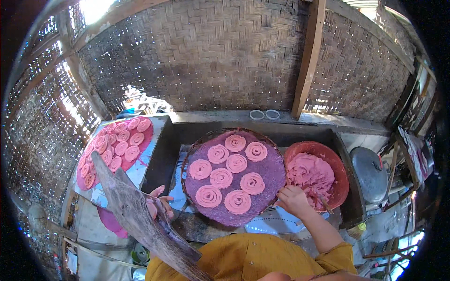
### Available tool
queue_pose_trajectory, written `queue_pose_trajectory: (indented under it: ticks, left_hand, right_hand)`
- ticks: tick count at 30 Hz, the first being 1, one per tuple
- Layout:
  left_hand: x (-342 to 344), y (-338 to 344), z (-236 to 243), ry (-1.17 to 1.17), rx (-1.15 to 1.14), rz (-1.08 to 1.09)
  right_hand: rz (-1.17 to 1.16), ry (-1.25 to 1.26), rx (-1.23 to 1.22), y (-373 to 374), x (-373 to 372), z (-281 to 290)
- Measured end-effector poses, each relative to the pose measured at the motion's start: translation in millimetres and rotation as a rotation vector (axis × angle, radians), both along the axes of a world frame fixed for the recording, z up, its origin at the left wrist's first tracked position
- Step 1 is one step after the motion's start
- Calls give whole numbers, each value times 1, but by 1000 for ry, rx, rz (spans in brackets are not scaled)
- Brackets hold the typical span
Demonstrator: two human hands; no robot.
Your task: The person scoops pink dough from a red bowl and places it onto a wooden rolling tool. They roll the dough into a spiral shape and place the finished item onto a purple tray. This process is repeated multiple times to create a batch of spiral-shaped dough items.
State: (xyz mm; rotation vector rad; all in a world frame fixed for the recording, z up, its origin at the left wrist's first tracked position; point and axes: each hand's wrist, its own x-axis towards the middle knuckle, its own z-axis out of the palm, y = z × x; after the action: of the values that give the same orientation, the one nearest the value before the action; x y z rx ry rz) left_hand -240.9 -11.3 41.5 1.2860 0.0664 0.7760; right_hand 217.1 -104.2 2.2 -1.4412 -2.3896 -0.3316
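In front of me lies a round tray (pixel 273 171) with a purple surface, bearing several pink dough rosettes (pixel 236 163). At the tray's lower right edge, my right hand (pixel 293 200) has its fingers curled on the rim, beside a red bowl (pixel 343 187) of pink dough (pixel 311 174). My left hand (pixel 161 204) is around a weathered, forked wooden piece (pixel 136 220) that slants across the lower left. The wood hides most of that hand; a few fingers show past its right side.
At left, more pink rosettes (pixel 121 148) lie on a pink sheet over a pale board (pixel 157 136). A dark trough (pixel 159 159) surrounds the tray and bowl. Two clear round lids (pixel 257 114) sit on the back ledge. A lidded metal pot (pixel 369 173) stands right, before woven walls (pixel 225 56).
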Motion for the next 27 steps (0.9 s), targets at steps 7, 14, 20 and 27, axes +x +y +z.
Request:
queue_pose_trajectory:
  ticks: [7,14,20,27]
  left_hand:
    - [29,-2,10,125,-56,45]
    - [102,-2,37,419,327,691]
    - [181,9,64,625,732,451]
    - [261,40,131,-411,-223,-546]
  right_hand:
    - [29,51,-50,-16,-66,-7]
    - [170,668,-458,-18,-80,41]
    - [487,1498,-1260,-30,-66,78]
    - [229,1723,-1369,-45,-17,86]
